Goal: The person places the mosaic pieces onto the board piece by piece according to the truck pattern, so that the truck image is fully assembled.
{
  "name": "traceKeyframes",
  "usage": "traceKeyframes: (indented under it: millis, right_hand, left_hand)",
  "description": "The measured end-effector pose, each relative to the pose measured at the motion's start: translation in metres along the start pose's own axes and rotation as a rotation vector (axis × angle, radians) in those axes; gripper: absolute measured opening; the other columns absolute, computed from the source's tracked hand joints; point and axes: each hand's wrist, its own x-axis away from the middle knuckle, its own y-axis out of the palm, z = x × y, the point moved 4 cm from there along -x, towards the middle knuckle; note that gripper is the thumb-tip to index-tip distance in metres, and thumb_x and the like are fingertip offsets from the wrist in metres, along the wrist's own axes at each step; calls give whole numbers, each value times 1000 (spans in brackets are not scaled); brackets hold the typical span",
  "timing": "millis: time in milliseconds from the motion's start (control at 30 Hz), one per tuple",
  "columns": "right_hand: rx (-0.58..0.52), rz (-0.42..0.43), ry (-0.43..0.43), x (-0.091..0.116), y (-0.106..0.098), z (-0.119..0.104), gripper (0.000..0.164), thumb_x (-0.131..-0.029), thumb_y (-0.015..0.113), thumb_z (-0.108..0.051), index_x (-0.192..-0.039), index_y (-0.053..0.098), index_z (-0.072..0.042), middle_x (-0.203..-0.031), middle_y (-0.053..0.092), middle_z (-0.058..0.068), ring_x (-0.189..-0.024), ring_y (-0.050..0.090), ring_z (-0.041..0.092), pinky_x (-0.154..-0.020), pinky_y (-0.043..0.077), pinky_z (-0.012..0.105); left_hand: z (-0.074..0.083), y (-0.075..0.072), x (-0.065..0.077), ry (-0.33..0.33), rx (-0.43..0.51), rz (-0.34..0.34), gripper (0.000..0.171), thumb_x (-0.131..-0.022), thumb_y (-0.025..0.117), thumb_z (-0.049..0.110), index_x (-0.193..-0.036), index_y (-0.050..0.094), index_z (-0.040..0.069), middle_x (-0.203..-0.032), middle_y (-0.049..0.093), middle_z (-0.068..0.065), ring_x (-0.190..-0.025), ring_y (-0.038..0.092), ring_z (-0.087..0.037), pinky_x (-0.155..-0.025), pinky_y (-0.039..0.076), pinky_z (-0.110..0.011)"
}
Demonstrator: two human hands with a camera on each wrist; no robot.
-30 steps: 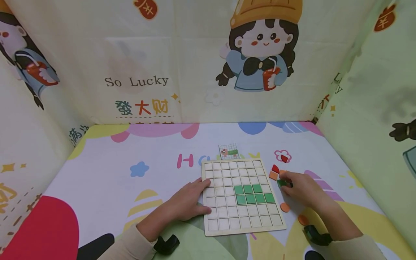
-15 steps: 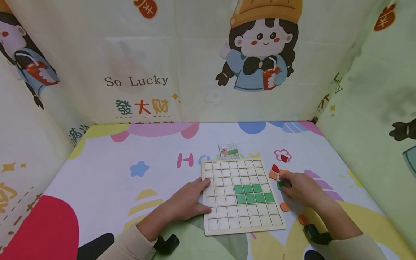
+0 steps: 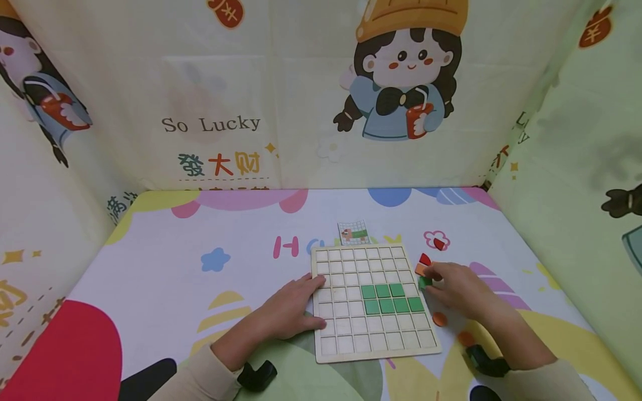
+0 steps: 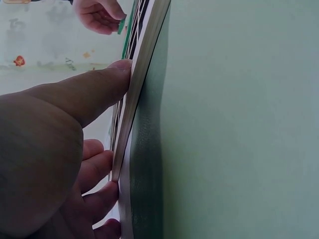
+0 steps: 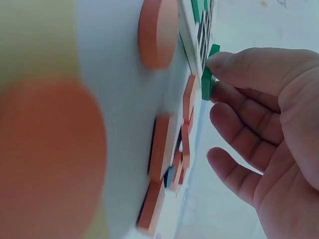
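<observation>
A wooden grid board (image 3: 328, 346) lies on the patterned tablecloth. Green square tiles (image 3: 387, 306) fill part of two rows in its middle: three in the upper row, several in the lower. My left hand (image 3: 286, 312) rests at the board's left edge, thumb and fingertips touching the rim. Thumb and forefinger of my right hand (image 3: 461, 289) pinch another green square tile (image 5: 210, 74), just off the board's right edge and above the cloth. In the left wrist view, the thumb (image 4: 94, 89) lies against the board's edge.
Right of the board are an orange square piece (image 3: 421, 269), red pieces (image 3: 438, 244) and two round orange pieces (image 3: 439, 319), others partly behind my right hand. Beyond the board's far edge lies a small pattern card (image 3: 353, 234). Printed cloth walls (image 3: 301, 100) enclose the table.
My right hand has moved slightly left toward the board, carrying the green tile away from the loose pieces. The left hand and board have stayed put.
</observation>
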Motion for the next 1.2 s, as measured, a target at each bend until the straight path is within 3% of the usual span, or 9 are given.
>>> traceKeyframes:
  millis: [300,700,1200]
  right_hand:
    - [-10,-9,-79,-3,6,-16,21,-83,81,-12,-102,70,-11,-93,60,-2,-89,55,20,-83,55,43]
    - [14,4,-163,-8,7,-25,29,-82,82,-8,-109,73,-6,-99,70,0,-92,62,21,-83,54,44]
    - [-5,-33,-157,-6,8,-27,28,-83,81,-8,-109,73,-6,-99,69,-1,-94,60,21,-82,55,41]
  left_hand:
    - [0,1,0,-8,4,-5,81,-87,77,38,-151,40,6,-154,41,-10,-145,31,-31,-115,29,-51]
    - [0,1,0,-10,8,-3,81,-87,77,38,-151,40,6,-154,41,-10,-145,31,-32,-115,28,-51]
    - [0,1,0,-1,4,3,81,-87,77,38,-151,40,6,-154,42,-10,-145,31,-32,-115,29,-51]
